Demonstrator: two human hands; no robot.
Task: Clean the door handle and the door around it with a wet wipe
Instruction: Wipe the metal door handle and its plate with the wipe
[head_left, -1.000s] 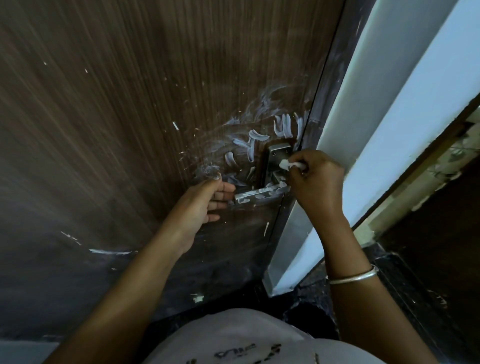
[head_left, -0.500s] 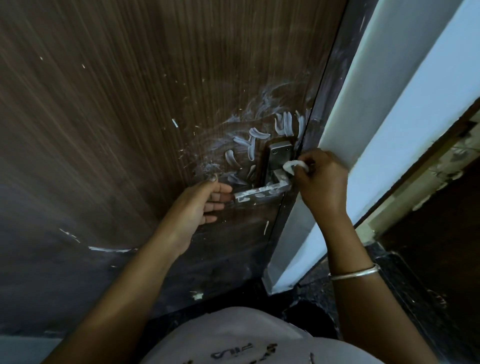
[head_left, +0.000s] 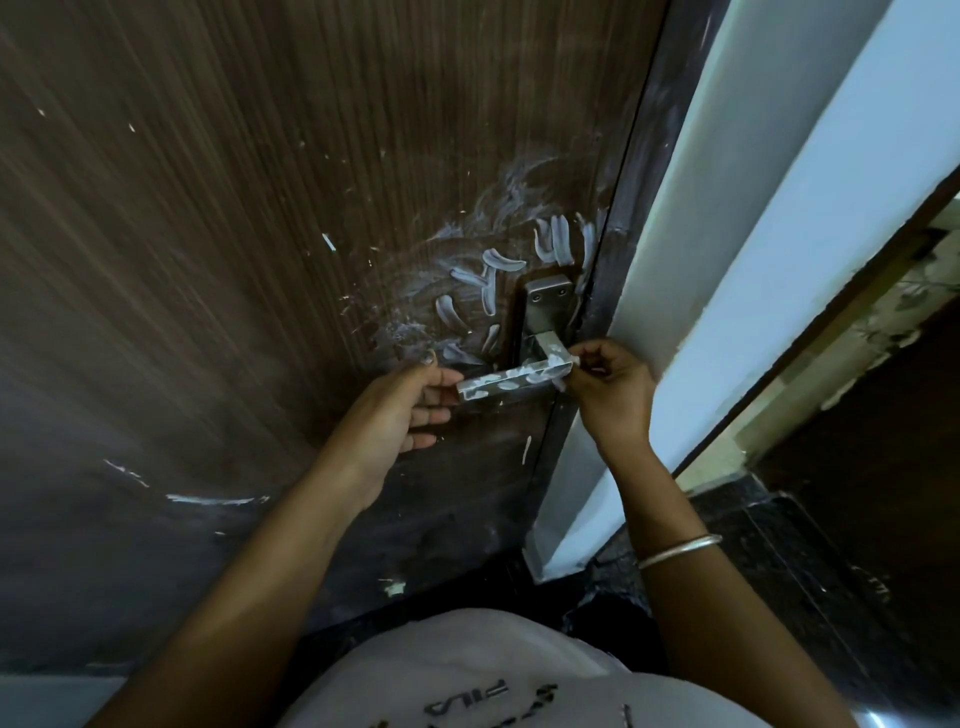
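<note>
A metal lever door handle (head_left: 511, 383) with white smears juts from its steel backplate (head_left: 544, 306) on the dark wood-grain door (head_left: 260, 234). White streaks and smudges (head_left: 488, 280) mark the door above and left of the handle. My right hand (head_left: 610, 387) pinches a small white wet wipe (head_left: 569, 368) against the lever's right corner. My left hand (head_left: 400, 415) rests flat against the door at the lever's free left end, fingers apart and holding nothing.
A white and pale blue door frame (head_left: 779, 234) runs along the right of the door. Dark speckled stone floor (head_left: 779, 571) lies below it. White paint flecks dot the lower door (head_left: 218, 500). A metal bangle (head_left: 678, 551) circles my right wrist.
My right hand has slid the wipe from the backplate down to the lever's right corner. My left hand has stayed beside the lever's end.
</note>
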